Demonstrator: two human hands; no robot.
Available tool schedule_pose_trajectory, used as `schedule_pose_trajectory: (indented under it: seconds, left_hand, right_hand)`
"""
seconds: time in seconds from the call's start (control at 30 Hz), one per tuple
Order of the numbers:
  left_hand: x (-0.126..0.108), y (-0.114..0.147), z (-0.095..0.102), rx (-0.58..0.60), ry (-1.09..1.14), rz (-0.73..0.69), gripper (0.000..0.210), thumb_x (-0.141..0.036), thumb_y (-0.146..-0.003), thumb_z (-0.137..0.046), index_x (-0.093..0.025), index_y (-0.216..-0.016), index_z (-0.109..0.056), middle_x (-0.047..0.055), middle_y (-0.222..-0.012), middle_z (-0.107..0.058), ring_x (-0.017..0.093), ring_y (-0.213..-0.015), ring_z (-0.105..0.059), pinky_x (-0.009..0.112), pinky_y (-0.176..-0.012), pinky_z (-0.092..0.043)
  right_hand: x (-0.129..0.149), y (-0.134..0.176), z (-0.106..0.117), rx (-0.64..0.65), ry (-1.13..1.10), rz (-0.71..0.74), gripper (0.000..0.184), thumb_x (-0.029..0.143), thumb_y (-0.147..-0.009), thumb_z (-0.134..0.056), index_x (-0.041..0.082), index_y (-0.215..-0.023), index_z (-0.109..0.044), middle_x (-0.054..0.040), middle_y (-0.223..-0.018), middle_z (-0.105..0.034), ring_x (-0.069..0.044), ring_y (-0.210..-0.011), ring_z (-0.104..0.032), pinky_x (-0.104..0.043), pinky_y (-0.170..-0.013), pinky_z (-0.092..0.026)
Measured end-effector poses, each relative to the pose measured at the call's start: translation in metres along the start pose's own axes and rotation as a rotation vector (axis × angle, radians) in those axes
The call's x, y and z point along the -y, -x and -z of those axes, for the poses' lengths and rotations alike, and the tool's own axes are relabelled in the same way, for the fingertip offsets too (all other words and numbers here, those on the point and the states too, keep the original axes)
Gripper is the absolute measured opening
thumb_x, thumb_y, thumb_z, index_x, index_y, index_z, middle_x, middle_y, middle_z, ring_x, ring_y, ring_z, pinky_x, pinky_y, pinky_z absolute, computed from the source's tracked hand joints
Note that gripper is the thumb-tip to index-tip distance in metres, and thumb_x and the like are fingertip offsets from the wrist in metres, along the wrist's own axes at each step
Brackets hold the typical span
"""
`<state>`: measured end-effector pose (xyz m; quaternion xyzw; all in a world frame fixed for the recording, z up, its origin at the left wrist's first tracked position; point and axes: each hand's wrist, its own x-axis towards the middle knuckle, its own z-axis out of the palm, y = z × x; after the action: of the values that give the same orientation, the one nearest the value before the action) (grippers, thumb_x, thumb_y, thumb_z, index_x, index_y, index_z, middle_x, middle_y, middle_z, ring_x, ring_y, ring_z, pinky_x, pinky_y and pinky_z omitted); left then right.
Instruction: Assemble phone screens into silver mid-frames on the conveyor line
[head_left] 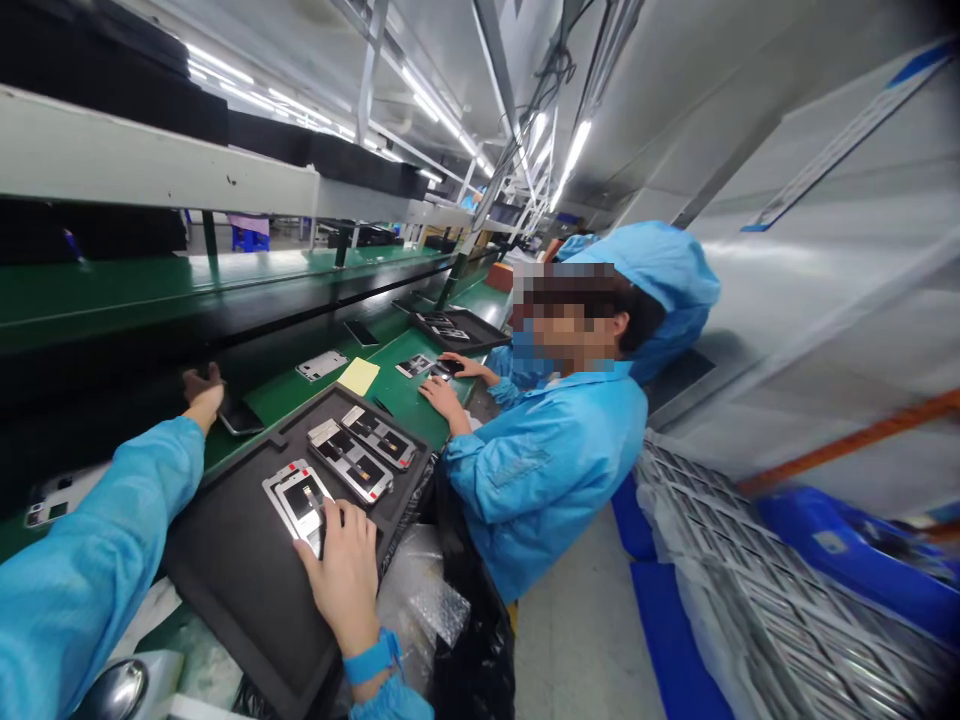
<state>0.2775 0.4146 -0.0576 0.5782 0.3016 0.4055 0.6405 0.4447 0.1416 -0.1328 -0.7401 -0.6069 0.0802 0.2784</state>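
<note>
My left hand (pixel 202 392) reaches out over the dark belt at the left, fingers apart and nothing visible in them. Close beside its wrist lies a dark phone-like slab (pixel 241 414). On a black foam tray (pixel 247 590), my right hand (pixel 346 562) has its thumb and fingers around the near end of a silver phone frame (pixel 289 492). This frame has red tabs and a dark panel; part of it is hidden under my fingers. Two similar phone frames (pixel 352 462) (pixel 381 436) lie farther back in the tray.
A co-worker in blue (pixel 547 450) sits to the right, hands on phone parts (pixel 415 366). Beyond the tray are a yellow paper (pixel 359 377), a pale phone frame (pixel 322 365) and another black tray (pixel 480 330). Bubble wrap (pixel 427 600) and a black bag (pixel 480 640) hang at the near edge.
</note>
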Motion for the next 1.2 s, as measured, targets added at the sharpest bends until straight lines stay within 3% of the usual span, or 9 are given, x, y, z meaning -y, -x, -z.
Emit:
schedule_pose_trajectory:
  seconds: [0.23,0.37,0.53,0.63,0.8,0.9,1.0,1.07,1.2]
  left_hand:
    - [0.059,-0.083,-0.009,-0.411,-0.697,0.066,0.1,-0.066,-0.09,-0.072,-0.006,-0.163,-0.038,0.026,-0.177,-0.012,0.052,-0.161,0.002,0.072,-0.122,0.003]
    - [0.101,-0.152,-0.033,-0.285,-0.92,0.169,0.135,-0.073,-0.071,-0.084,-0.008,-0.171,-0.021,0.034,-0.175,-0.011,0.058,-0.16,-0.002,0.077,-0.119,0.01]
    - [0.11,-0.192,-0.052,-0.176,-0.975,0.151,0.106,-0.061,-0.08,-0.08,-0.021,-0.168,-0.036,0.027,-0.171,-0.032,0.055,-0.161,-0.01,0.082,-0.116,0.013]
    - [0.093,-0.185,-0.045,-0.199,-0.92,0.094,0.102,-0.049,-0.078,-0.085,-0.011,-0.162,-0.044,0.031,-0.165,-0.04,0.053,-0.158,-0.022,0.074,-0.123,-0.001]
    - [0.034,-0.117,-0.008,-0.36,-0.669,-0.045,0.07,-0.044,-0.098,-0.06,0.007,-0.144,-0.049,0.017,-0.132,-0.072,0.025,-0.152,-0.042,0.036,-0.113,-0.028]
    - [-0.012,-0.042,0.01,-0.53,-0.433,-0.137,0.053,-0.033,-0.096,-0.066,0.0,-0.136,-0.056,0.001,-0.098,-0.077,0.013,-0.13,-0.06,0.027,-0.099,-0.035]
    - [-0.054,0.051,0.016,-0.689,-0.15,-0.175,0.054,-0.029,-0.093,-0.076,-0.017,-0.141,-0.052,-0.003,-0.092,-0.073,0.015,-0.105,-0.07,0.027,-0.091,-0.048]
    - [-0.078,0.118,0.012,-0.709,0.047,-0.14,0.036,-0.039,-0.107,-0.054,-0.021,-0.137,-0.051,0.002,-0.094,-0.074,0.02,-0.095,-0.073,0.035,-0.086,-0.056]
    - [-0.109,0.251,-0.009,-0.577,0.312,-0.017,0.057,-0.052,-0.112,-0.018,-0.021,-0.134,-0.06,0.014,-0.107,-0.077,0.027,-0.085,-0.075,0.047,-0.075,-0.064]
  right_hand:
    - [-0.016,0.012,-0.013,-0.086,0.005,-0.143,0.063,0.034,-0.077,-0.09,0.022,-0.133,-0.065,-0.0132,-0.118,-0.073,-0.039,-0.1,-0.076,-0.05,-0.083,-0.063]
    - [-0.021,0.013,-0.019,-0.053,0.03,-0.237,0.065,0.041,-0.072,-0.089,0.023,-0.131,-0.066,-0.0087,-0.105,-0.08,-0.039,-0.086,-0.08,-0.045,-0.067,-0.063]
    - [-0.023,0.013,-0.023,-0.074,0.058,-0.294,0.055,0.048,-0.073,-0.085,0.025,-0.121,-0.069,-0.0024,-0.086,-0.083,-0.035,-0.069,-0.08,-0.041,-0.058,-0.059]
    - [-0.022,0.008,-0.017,-0.028,0.034,-0.291,0.042,0.05,-0.084,-0.076,0.024,-0.116,-0.072,-0.0039,-0.085,-0.083,-0.034,-0.069,-0.08,-0.039,-0.057,-0.057]
    - [-0.023,0.003,-0.009,0.017,-0.08,-0.281,0.058,0.049,-0.096,-0.057,0.013,-0.14,-0.065,-0.016,-0.105,-0.084,-0.039,-0.089,-0.081,-0.043,-0.075,-0.059]
    - [-0.024,0.002,-0.01,0.009,-0.249,-0.256,0.059,0.045,-0.094,-0.057,0.012,-0.142,-0.063,-0.0184,-0.113,-0.082,-0.038,-0.102,-0.078,-0.045,-0.088,-0.057]
    - [-0.021,0.0,-0.005,0.002,-0.473,-0.215,0.047,0.048,-0.085,-0.065,0.017,-0.12,-0.072,-0.0135,-0.103,-0.083,-0.033,-0.099,-0.078,-0.043,-0.091,-0.057]
    - [-0.012,0.002,0.006,-0.021,-0.584,-0.189,0.046,0.055,-0.081,-0.068,0.017,-0.107,-0.071,-0.0123,-0.098,-0.082,-0.03,-0.091,-0.078,-0.041,-0.086,-0.06]
    - [0.031,0.034,0.029,-0.12,-0.728,-0.171,0.06,0.066,-0.087,-0.061,0.014,-0.116,-0.066,-0.0148,-0.098,-0.081,-0.028,-0.085,-0.079,-0.04,-0.079,-0.062]
